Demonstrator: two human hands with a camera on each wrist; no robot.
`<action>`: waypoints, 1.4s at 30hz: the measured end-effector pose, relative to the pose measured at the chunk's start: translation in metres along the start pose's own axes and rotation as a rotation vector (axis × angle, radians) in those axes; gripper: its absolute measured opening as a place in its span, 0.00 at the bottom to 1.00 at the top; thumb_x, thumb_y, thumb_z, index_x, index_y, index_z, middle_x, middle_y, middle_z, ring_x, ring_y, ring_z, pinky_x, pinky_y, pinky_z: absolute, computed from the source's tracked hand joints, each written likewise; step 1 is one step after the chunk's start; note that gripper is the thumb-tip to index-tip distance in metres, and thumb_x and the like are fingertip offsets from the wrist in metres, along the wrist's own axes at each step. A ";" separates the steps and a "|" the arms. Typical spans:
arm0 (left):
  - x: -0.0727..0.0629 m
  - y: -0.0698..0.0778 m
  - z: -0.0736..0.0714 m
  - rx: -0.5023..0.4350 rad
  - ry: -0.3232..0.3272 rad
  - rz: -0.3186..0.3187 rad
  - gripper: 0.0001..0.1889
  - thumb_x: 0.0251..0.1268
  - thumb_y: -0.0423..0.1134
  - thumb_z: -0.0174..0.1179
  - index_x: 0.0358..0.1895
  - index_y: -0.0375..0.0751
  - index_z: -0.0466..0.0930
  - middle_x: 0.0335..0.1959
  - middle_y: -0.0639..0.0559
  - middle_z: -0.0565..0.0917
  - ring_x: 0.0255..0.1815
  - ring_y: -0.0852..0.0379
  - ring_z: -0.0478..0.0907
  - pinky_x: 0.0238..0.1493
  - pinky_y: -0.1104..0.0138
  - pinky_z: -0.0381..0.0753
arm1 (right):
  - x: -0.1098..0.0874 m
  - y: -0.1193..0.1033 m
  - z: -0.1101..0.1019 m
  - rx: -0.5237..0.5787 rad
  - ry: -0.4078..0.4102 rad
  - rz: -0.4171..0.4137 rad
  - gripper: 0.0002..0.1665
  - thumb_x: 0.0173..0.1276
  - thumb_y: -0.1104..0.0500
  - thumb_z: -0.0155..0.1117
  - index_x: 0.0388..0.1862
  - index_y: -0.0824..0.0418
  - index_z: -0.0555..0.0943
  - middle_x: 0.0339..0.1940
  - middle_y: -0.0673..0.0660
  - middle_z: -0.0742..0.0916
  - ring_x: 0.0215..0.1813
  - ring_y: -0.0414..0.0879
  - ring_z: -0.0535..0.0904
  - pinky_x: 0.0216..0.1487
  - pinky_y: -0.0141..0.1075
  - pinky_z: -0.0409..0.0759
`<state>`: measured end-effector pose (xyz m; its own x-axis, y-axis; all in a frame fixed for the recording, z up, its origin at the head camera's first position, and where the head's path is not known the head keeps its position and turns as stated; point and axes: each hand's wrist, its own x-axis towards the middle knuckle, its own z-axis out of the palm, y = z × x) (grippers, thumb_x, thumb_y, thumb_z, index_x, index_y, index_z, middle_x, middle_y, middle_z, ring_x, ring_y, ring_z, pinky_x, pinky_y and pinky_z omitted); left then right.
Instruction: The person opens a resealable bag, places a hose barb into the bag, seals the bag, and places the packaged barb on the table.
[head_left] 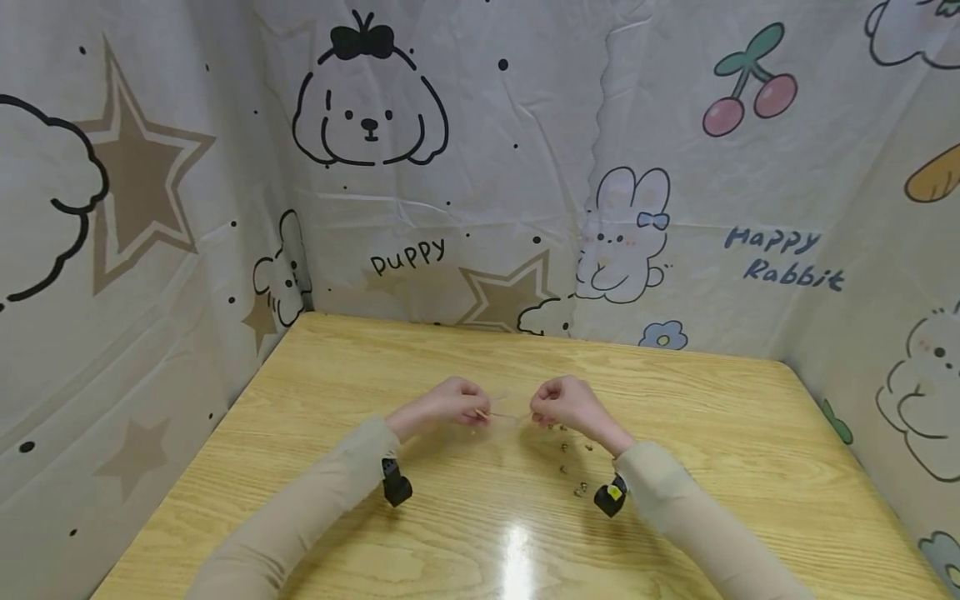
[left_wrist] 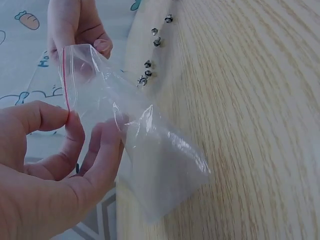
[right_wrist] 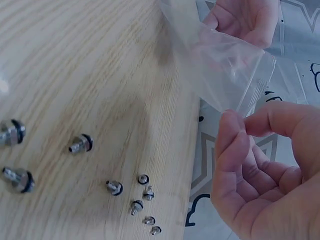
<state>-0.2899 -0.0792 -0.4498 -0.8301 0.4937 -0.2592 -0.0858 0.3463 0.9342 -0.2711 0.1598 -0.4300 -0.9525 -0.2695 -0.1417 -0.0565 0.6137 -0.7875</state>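
A clear zip-lock bag (left_wrist: 160,160) with a red line along its top edge hangs between the two hands, over the wooden table. My left hand (head_left: 459,402) pinches one top corner of it between thumb and forefinger, the other fingers loosely bent behind the plastic. At the opposite top corner my right hand (head_left: 566,403) pinches the bag with thumb and forefinger. No contents show through the plastic. Several small metal fittings (right_wrist: 81,144) with black rings lie loose on the table, below and beside the right hand.
The wooden table (head_left: 337,533) reaches back to a printed cloth (head_left: 480,167) that hangs behind it and at both sides. A small black camera (head_left: 396,485) sits on the left wrist and another camera (head_left: 611,498) on the right.
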 end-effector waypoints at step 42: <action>-0.008 0.004 0.014 0.107 0.041 0.207 0.12 0.75 0.37 0.55 0.45 0.28 0.79 0.44 0.35 0.85 0.40 0.51 0.87 0.46 0.61 0.88 | -0.003 -0.004 -0.005 0.031 -0.029 -0.043 0.11 0.70 0.60 0.60 0.37 0.68 0.83 0.32 0.59 0.90 0.35 0.50 0.88 0.44 0.48 0.88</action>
<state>-0.2759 -0.0702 -0.4474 -0.8458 0.5310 -0.0523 0.1459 0.3246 0.9345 -0.2697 0.1612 -0.4235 -0.9402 -0.3170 -0.1243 -0.0874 0.5776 -0.8116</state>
